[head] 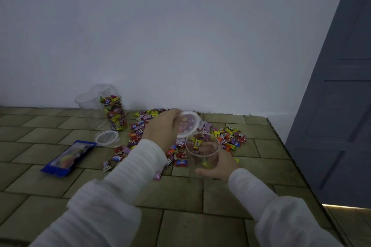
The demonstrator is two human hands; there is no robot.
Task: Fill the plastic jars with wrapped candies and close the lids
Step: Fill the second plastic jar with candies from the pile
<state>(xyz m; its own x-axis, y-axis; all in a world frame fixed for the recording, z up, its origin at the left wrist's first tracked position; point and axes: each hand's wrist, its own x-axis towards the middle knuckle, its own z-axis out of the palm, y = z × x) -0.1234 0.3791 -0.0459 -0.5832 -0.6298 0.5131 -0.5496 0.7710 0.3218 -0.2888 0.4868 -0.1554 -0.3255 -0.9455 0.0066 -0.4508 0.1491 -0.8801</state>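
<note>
My right hand (pixel 215 166) grips a clear plastic jar (pixel 201 151) from below; a few wrapped candies lie in its bottom and its mouth is uncovered. My left hand (pixel 161 126) holds a clear round lid (pixel 188 124) tilted just above and behind the jar's rim. A heap of wrapped candies (pixel 226 137) is spread on the tiled surface under both hands. At the back left stands a candy-filled jar (pixel 114 113) without a lid, and a loose lid (pixel 106 137) lies in front of it.
Two empty clear jars (pixel 90 99) stand against the white wall behind the filled one. A blue candy bag (pixel 69 157) lies flat at the left. The tiled surface (pixel 180 206) ends at its right edge beside a grey door (pixel 341 106).
</note>
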